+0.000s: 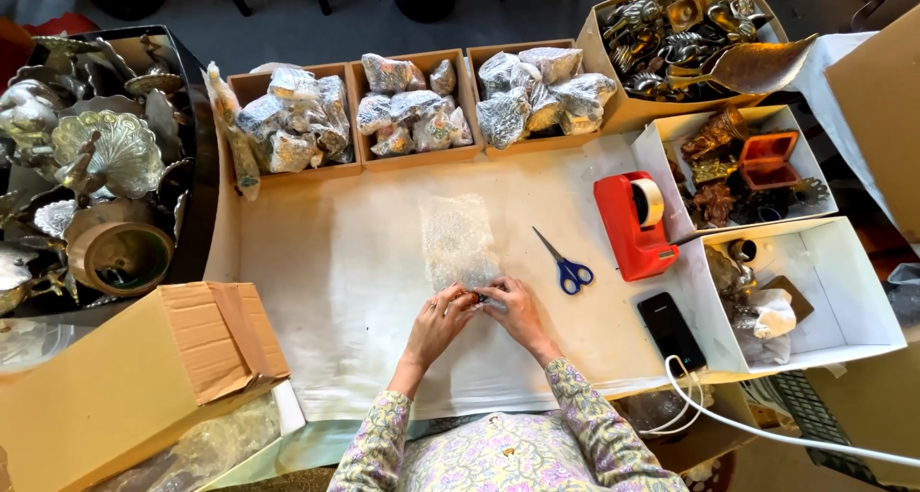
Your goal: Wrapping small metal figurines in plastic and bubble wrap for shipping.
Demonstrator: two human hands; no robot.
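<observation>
Both hands at near end of bubble wrap sheet on bench.
Left hand (439, 321) and right hand (511, 310) fingers pinch the bubble wrap (458, 243) edge over a small item; scissors (565, 262) just right, tape dispenser (632, 226) beyond, unobstructed.

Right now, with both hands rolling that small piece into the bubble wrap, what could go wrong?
1. The left hand and right hand pinch only the near edge of the bubble wrap, so the roll may come loose.
2. The tape dispenser and scissors lie off to the right; reaching probably means letting go with one hand.
</observation>
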